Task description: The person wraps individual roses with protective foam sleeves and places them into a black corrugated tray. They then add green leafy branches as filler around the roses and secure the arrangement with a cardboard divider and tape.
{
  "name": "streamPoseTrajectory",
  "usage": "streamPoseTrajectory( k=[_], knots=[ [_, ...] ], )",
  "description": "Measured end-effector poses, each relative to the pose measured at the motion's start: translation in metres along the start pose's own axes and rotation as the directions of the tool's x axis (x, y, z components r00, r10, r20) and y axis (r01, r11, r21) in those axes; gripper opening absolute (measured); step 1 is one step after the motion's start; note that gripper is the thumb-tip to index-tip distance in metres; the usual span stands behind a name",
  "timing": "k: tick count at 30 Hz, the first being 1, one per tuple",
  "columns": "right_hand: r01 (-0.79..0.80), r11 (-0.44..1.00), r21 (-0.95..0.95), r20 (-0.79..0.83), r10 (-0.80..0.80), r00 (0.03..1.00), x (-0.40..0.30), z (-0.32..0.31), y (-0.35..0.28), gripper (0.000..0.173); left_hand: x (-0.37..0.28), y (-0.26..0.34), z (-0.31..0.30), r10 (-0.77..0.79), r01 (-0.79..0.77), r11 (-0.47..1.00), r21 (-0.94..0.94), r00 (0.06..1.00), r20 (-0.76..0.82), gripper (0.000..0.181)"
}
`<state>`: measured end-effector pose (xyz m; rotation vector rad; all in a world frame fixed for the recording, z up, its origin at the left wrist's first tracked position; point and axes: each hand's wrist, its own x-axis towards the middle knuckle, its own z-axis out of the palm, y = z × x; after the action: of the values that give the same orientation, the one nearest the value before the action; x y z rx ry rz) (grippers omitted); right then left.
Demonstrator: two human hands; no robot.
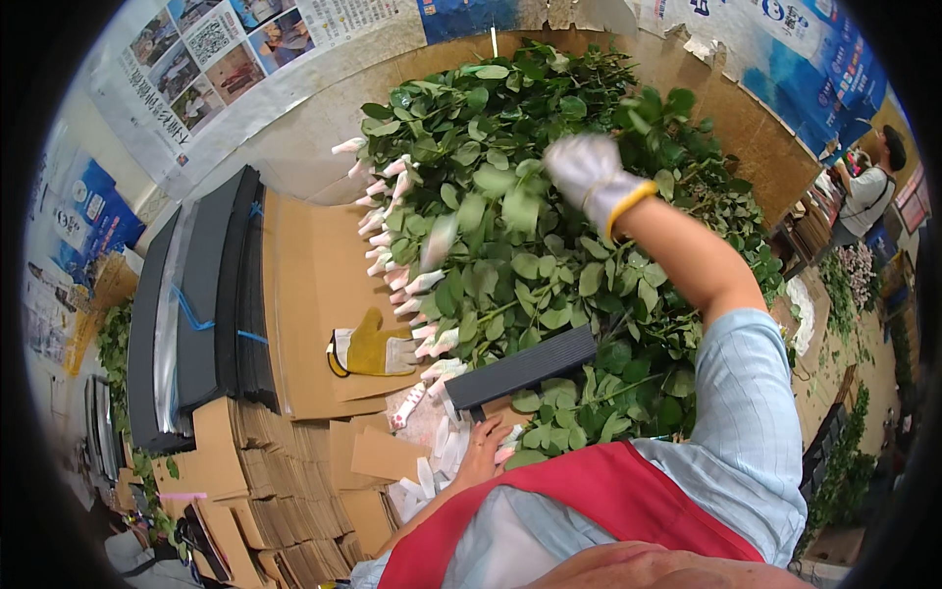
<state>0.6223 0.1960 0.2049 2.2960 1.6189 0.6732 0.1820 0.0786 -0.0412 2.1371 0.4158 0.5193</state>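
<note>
My right hand (585, 173), in a white glove with a yellow cuff, is over the leafy pile; motion blur hides its fingers. Just left of it a leafy stem with a pale wrapped bud (439, 241) is blurred too, and I cannot tell whether the hand holds it. My bare left hand (486, 445) is low in the middle, beside wrapped buds (508, 444) and below a dark ribbed strip (522, 366). Its grip is partly hidden. The big heap of green-leaved flower stems (515, 272) lies with its sleeved buds (423, 282) pointing left.
A yellow and grey work glove (375, 346) lies on cardboard (316, 280). Dark sheets (221, 294) are stacked at the left, above piles of cardboard pieces (287, 471). White paper strips (449, 445) lie by my left hand. Boards rise behind the stems. Another person (868, 191) stands far right.
</note>
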Motion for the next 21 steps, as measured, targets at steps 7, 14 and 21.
streamPoseTrajectory(
  k=[7, 14, 21],
  knots=[
    [-0.153, 0.987, -0.054, -0.209, 0.139, 0.968, 0.019, -0.036, 0.112, 0.022, 0.013, -0.004, 0.000, 0.097, -0.097, 0.994, 0.046, 0.995, 0.001, 0.058],
    [0.241, 0.962, 0.128, 0.131, -0.257, 0.957, -0.077, -0.094, -0.027, 0.017, 0.020, 0.016, -0.017, 0.024, -0.024, 0.999, -0.034, 1.000, 0.013, 0.061],
    [-0.431, 0.689, 0.582, 0.697, -0.149, 0.702, -0.108, 0.057, -0.084, 0.038, 0.022, 0.020, -0.009, 0.026, -0.026, 1.000, -0.001, 1.000, -0.015, 0.055]
  ],
)
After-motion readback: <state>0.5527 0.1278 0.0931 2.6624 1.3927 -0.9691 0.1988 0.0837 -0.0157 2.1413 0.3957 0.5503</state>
